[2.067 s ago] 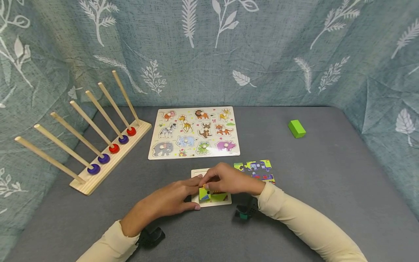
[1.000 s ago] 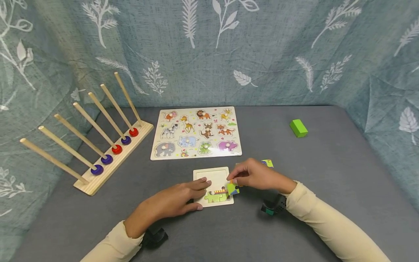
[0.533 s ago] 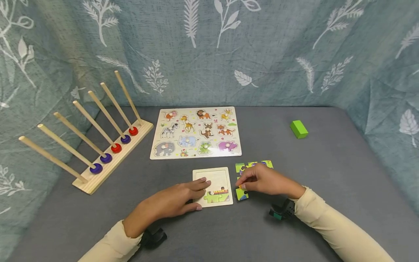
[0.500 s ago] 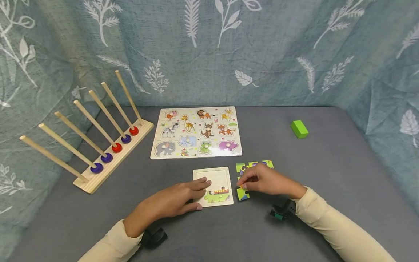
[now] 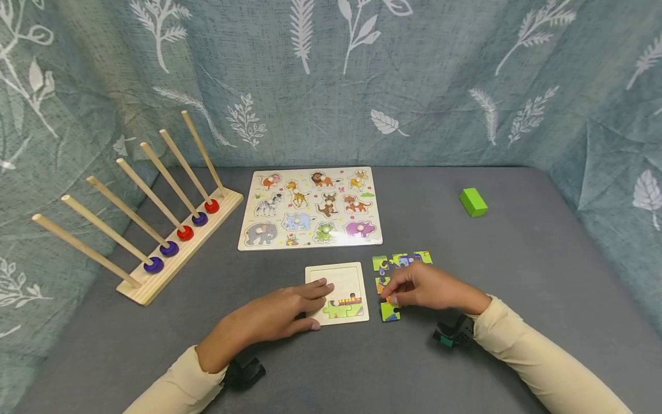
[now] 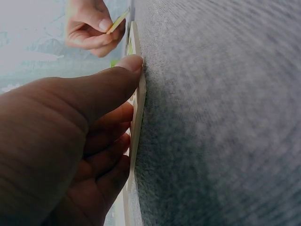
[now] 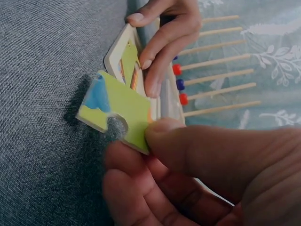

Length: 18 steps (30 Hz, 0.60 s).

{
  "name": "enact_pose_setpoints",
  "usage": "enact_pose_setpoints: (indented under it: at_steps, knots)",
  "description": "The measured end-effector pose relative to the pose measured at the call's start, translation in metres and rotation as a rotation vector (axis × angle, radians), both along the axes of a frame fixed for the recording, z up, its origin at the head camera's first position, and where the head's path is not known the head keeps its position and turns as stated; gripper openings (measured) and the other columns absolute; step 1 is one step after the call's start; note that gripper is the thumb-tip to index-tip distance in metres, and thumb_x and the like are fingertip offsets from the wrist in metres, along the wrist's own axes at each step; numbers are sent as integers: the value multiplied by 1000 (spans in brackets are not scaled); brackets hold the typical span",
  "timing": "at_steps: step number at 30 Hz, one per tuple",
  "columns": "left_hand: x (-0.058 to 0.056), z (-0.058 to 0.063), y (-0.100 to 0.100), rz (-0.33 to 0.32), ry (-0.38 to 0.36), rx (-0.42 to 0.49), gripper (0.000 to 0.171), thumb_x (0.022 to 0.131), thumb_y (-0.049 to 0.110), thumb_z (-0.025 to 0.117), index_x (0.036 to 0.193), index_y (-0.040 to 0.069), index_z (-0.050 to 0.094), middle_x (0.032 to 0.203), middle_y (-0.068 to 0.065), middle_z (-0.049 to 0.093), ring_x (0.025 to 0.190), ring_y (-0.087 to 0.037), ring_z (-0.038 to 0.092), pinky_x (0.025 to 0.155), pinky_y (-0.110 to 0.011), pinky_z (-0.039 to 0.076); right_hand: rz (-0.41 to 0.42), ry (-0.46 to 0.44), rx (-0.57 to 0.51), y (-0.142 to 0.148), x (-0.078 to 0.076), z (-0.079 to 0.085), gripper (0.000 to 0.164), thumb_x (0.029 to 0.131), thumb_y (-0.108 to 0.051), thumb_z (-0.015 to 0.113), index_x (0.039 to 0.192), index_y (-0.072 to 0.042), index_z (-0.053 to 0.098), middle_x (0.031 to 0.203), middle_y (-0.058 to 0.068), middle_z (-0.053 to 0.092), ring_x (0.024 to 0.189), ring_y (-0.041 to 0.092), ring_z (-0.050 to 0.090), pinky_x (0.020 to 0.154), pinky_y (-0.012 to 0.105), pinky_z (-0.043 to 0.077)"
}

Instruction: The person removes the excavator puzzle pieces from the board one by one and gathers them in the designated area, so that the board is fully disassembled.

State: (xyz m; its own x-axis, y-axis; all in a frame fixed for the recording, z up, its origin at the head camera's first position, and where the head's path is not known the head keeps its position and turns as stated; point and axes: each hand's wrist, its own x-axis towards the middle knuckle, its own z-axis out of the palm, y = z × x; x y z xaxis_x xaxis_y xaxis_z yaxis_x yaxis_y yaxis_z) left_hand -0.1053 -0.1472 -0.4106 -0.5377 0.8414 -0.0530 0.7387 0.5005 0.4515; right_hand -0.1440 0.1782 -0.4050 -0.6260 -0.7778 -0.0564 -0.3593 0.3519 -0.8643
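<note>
My left hand [image 5: 281, 310] rests with extended fingers on the left side of a small wooden puzzle tray [image 5: 345, 273]. Its thumb touches the tray's near edge in the left wrist view. Two or so joined green pieces [image 5: 341, 311] lie along the bottom of the tray. Right of it, my right hand [image 5: 429, 288] pinches a green jigsaw piece [image 7: 123, 104] with a blue patch between thumb and fingers. In the right wrist view this piece is tilted, its lower corner near the cloth. Several loose jigsaw pieces [image 5: 400, 261] lie beyond the right hand, which partly hides them.
An animal peg puzzle board [image 5: 310, 210] lies behind the tray. At the left stands a wooden rack [image 5: 191, 244] with tall pegs and red and blue rings. A green block [image 5: 473, 202] sits at the back right. A patterned curtain [image 5: 331, 86] borders the grey table.
My right hand has moved right, off the tray, carrying the green jigsaw piece to the table beside it. The left hand keeps resting on the tray, which has barely shifted.
</note>
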Motion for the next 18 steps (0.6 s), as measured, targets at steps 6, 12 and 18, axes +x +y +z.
enact_pose_setpoints:
  at_steps: [6, 12, 18]
  knots:
    - [0, 0, 0, 4, -11, -7, 50, 96, 24, 64, 138, 0, 53, 151, -12, 39, 142, -27, 29, 107, -44, 37, 19, 10, 27, 0, 1, 3, 12, 87, 5, 67, 96, 1, 74, 91, 0, 71, 76, 5, 61, 70, 26, 54]
    - [-1, -1, 0, 4, -5, -4, 49, 96, 24, 64, 138, 1, 54, 151, -13, 39, 141, -28, 30, 107, -44, 37, 29, 9, 15, -1, 0, 3, 11, 88, 5, 67, 96, 3, 73, 91, 2, 70, 77, 6, 62, 71, 26, 54]
    - [0, 0, 0, 4, -6, 7, 51, 96, 24, 65, 139, 1, 52, 150, -13, 39, 141, -27, 30, 106, -44, 38, 33, 31, 20, 1, -2, 2, 11, 87, 6, 67, 96, 3, 73, 91, 2, 70, 78, 7, 62, 70, 26, 54]
